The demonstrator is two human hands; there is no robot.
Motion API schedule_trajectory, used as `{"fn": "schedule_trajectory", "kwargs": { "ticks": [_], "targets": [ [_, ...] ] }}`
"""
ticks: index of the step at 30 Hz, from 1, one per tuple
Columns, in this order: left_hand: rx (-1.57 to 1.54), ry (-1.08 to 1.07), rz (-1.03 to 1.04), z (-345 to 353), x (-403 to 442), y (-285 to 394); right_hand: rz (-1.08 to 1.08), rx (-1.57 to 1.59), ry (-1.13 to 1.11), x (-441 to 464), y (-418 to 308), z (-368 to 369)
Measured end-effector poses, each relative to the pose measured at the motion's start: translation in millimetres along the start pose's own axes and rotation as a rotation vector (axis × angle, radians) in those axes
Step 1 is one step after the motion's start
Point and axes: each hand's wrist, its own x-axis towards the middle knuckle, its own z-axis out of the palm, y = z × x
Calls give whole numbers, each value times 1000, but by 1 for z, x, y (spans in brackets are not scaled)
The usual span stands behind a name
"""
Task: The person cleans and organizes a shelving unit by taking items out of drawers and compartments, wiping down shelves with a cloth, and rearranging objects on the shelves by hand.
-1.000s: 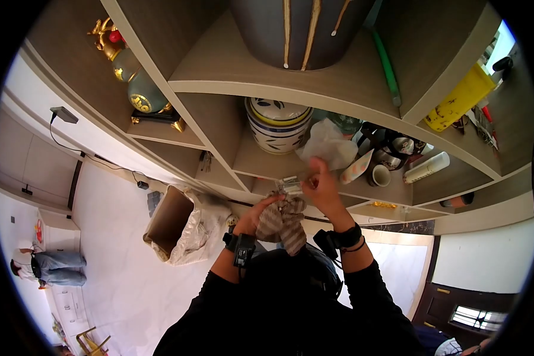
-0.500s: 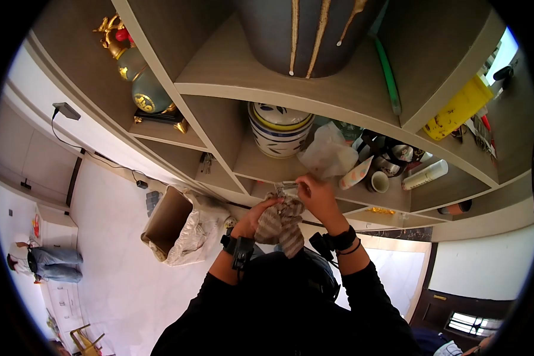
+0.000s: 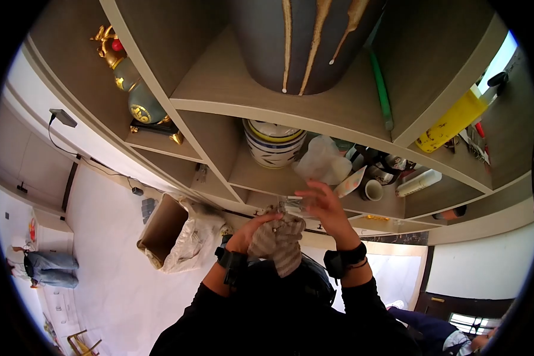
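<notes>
My left hand (image 3: 247, 236) is closed around a brown-and-beige striped cloth (image 3: 282, 243), which hangs down in front of my body. A small clear, glass-like object (image 3: 292, 204) sticks out at the top of the cloth; its exact kind is hard to make out. Just right of it is my right hand (image 3: 328, 210), fingers spread and slightly blurred. Whether those fingertips touch the clear object I cannot tell. Both hands are in front of the lower shelves, below a lidded white jar (image 3: 273, 145) with blue and yellow bands and a crumpled plastic bag (image 3: 322, 161).
A large dark pot (image 3: 308, 53) stands on the shelf above. On the right are a small cup (image 3: 373, 190), a white bottle (image 3: 419, 183) and a yellow container (image 3: 451, 121). A lined bin (image 3: 187, 237) stands on the floor at left. Another person (image 3: 50, 267) stands far left.
My right hand has loosened from its pinch at the clear object and its fingers have spread. The left hand still holds the cloth, slightly lower. The whole view has shifted a little.
</notes>
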Motion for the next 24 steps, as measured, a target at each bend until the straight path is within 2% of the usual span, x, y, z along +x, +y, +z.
{"fn": "schedule_trajectory", "kwargs": {
  "ticks": [2, 3, 4, 7, 8, 9, 10, 12, 14, 16, 19, 23, 24],
  "targets": [
    [211, 117, 33, 4, -5, 0, 18, -25, 30, -7, -5, 3],
    [114, 0, 25, 5, -8, -2, 14, -135, 111, -10, -7, 7],
    [114, -2, 22, 10, -12, -4, 10, -246, 192, -12, -8, 11],
    [317, 138, 225, 22, -21, -4, -48, -436, 283, -16, -13, 24],
    [157, 62, 96, 13, -13, 0, -47, -439, 277, -16, -16, 28],
    [-2, -12, -32, 7, -9, 3, -85, -587, 303, -16, -19, 31],
    [-2, -11, -32, 3, -7, 2, -124, -734, 331, -16, -20, 33],
    [131, 75, 107, 11, -9, 3, -170, -713, 332, -16, -7, 28],
    [65, 43, 76, 16, -9, 3, -216, -694, 335, -15, -6, 27],
    [-3, 14, 44, 24, -15, 4, -108, -231, 272, -15, -17, 32],
    [-19, -72, -10, 34, -22, 6, -66, -43, 212, -16, -19, 32],
    [-58, -78, -4, 26, -16, 1, -106, -99, 182, -16, -18, 26],
    [-91, -112, -15, 25, -16, 1, -126, -237, 206, -17, -20, 27]
  ]
}}
